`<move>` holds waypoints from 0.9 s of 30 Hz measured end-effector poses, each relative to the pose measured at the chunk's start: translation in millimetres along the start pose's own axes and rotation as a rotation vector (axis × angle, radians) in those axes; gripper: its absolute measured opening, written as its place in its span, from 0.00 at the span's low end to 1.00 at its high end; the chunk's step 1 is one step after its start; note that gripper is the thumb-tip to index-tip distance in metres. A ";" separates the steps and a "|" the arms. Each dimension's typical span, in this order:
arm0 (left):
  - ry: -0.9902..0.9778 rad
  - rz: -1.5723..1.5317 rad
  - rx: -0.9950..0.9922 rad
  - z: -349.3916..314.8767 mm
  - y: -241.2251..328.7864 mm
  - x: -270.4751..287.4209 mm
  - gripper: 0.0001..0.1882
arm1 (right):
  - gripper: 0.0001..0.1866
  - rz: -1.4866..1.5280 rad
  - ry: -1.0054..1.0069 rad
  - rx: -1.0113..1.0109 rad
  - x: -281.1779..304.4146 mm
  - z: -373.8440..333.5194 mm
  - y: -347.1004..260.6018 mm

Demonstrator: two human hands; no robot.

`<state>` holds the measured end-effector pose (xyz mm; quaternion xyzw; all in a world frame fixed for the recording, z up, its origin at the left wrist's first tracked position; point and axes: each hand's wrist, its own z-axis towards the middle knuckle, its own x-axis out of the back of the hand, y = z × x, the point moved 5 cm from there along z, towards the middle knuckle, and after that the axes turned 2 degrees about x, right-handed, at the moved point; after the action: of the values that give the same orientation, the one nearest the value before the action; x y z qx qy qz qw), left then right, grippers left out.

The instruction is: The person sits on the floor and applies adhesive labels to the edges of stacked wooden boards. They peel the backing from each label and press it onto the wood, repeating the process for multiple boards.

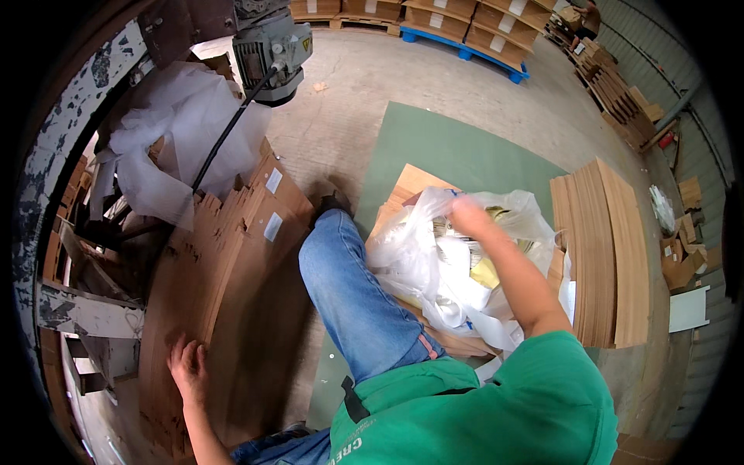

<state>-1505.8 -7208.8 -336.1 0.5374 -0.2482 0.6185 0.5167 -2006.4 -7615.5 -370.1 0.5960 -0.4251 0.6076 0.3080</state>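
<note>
My left hand [188,370] lies flat with fingers spread on a stack of flattened brown cardboard boxes [232,294] at my lower left. My right hand [467,215] reaches forward to the mouth of a white plastic bag [418,256] stuffed with white and yellowish packets. The hand is blurred, so its grip is unclear. The bag rests on a cardboard sheet [411,184] beside my leg in blue jeans [349,294]. I wear a green shirt.
A grey electric motor [271,46] with a black cable hangs over crumpled white plastic sheeting [182,132] at the upper left. Cardboard sheets [608,256] stand on edge at the right on a green mat [465,143]. Loaded pallets [465,27] line the back.
</note>
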 end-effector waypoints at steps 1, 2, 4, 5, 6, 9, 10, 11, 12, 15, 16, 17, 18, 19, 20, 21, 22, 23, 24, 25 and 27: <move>-0.010 0.001 0.013 1.1 -0.6 0.0 0.08 | 0.07 0.000 -0.004 -0.040 19.2 -3.2 -0.1; -0.004 -0.011 0.011 3.5 2.6 0.4 0.08 | 0.07 0.025 -0.028 -0.038 39.6 -10.1 -3.4; 0.009 -0.038 0.005 9.7 10.5 0.2 0.08 | 0.08 0.073 -0.074 -0.037 73.5 -22.0 -8.5; 0.011 -0.038 -0.023 10.6 12.6 -2.5 0.07 | 0.08 0.074 -0.098 -0.014 77.4 -24.4 -9.3; 0.014 -0.039 -0.050 11.6 13.7 -5.2 0.07 | 0.07 0.075 -0.122 0.010 79.6 -26.2 -11.1; -0.006 -0.030 -0.101 11.6 20.9 -7.4 0.07 | 0.07 0.098 -0.106 0.053 74.9 -30.8 -5.1; -0.017 -0.025 -0.112 10.8 23.3 -7.2 0.07 | 0.07 0.109 -0.086 0.063 72.5 -32.7 -1.8; -0.011 -0.012 -0.103 9.4 22.9 -4.8 0.07 | 0.08 0.027 -0.148 0.052 68.4 -35.0 -1.2; -0.004 0.001 -0.095 7.8 22.6 -2.6 0.07 | 0.09 -0.054 -0.211 0.042 64.6 -41.3 0.3; -0.007 -0.017 -0.050 5.9 16.7 3.0 0.07 | 0.11 0.171 -0.708 -0.137 23.7 -80.1 21.6; -0.012 -0.040 -0.033 6.0 13.8 2.7 0.07 | 0.12 0.109 -0.630 -0.059 -0.2 -94.2 35.8; -0.013 -0.054 -0.023 6.6 11.7 0.8 0.07 | 0.15 0.046 -0.553 0.022 -21.8 -108.3 44.7; -0.008 -0.064 -0.006 7.2 9.3 -0.2 0.06 | 0.16 -0.002 -0.479 -0.040 -24.4 -117.4 45.9; -0.003 -0.072 0.006 8.7 8.5 -0.7 0.06 | 0.17 -0.046 -0.402 -0.103 -25.3 -126.2 46.4; 0.002 -0.092 -0.009 10.0 11.4 -0.3 0.06 | 0.18 -0.087 -0.326 -0.168 -24.7 -131.9 48.6; 0.006 -0.112 -0.024 11.7 15.2 0.2 0.06 | 0.18 -0.099 -0.316 -0.157 -24.9 -133.6 49.4; 0.011 -0.132 -0.039 12.0 17.5 0.8 0.06 | 0.18 -0.111 -0.307 -0.147 -24.4 -134.9 51.6; 0.002 -0.111 -0.069 11.9 19.0 -0.2 0.06 | 0.17 -0.124 -0.297 -0.141 -22.5 -138.2 55.4; -0.006 -0.090 -0.099 11.6 20.1 -1.5 0.06 | 0.16 -0.142 -0.319 -0.141 -24.2 -141.5 62.9; -0.014 -0.069 -0.129 11.4 21.4 -2.4 0.06 | 0.15 -0.159 -0.340 -0.140 -27.6 -144.5 73.1; -0.031 -0.088 -0.118 12.8 22.6 -0.4 0.06 | 0.15 -0.220 -0.387 -0.141 -26.1 -150.4 84.1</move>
<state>-1521.1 -7227.8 -327.1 0.5260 -0.2685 0.5709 0.5703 -2147.4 -7516.9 -397.7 0.7212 -0.4501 0.4138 0.3258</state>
